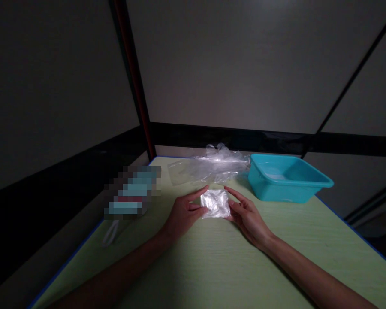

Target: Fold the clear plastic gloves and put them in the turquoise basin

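Note:
A small, shiny, crinkled square, which looks like a folded plastic bag, is held between my two hands above the green table. My left hand grips its left edge, with the thumb on the near face and the index finger stretched along the top. On the right edge, my right hand pinches it between thumb and fingers. Behind it lies a loose heap of clear plastic bags, spread flat on the left and bunched up toward the right.
A turquoise plastic basin stands at the back right, with something pale at its bottom. To the left lies a blurred-out blue-green item with a white loop near it. The pale green table has blue edging, and walls rise behind it.

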The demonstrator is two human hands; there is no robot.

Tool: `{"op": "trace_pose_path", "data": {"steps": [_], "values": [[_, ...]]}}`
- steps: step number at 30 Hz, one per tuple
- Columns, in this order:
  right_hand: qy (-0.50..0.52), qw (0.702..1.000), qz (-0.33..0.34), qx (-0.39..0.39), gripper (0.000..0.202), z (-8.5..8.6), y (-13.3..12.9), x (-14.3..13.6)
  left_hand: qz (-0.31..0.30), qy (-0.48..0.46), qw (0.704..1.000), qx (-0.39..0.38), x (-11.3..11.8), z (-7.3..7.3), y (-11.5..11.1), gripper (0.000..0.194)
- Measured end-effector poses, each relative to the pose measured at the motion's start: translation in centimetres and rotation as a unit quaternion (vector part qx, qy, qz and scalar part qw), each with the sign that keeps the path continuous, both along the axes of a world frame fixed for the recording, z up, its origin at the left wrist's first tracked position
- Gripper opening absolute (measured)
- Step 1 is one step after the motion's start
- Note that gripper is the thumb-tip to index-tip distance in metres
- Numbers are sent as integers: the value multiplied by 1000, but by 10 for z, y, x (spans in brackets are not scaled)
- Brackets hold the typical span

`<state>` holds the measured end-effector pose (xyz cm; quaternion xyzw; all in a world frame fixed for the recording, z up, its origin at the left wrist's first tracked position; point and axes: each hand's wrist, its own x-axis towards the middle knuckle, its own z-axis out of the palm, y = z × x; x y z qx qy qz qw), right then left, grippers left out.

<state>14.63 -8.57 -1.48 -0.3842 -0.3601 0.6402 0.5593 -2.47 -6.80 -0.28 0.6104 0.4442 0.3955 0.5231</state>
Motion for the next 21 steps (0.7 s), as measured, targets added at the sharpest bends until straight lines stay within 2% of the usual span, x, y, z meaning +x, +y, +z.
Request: {"op": "trace_pose_path", "data": {"steps": [8, 13, 17, 21], "values": [[6, 1000, -18, 22, 67, 3, -3, -1, 15, 6, 1000, 6, 0, -2, 0, 66], [-29, 998, -12, 59, 75, -3, -1, -2, 11, -8, 1000, 8, 3, -1, -2, 65], [-44, 997, -28, 58, 73, -7, -1, -1, 0, -7, 1000, 6, 6, 0, -3, 63], [-51, 996, -45, 57, 71, -5, 0, 2, -6, -71, 997, 2, 5, -3, -1, 65]]}}
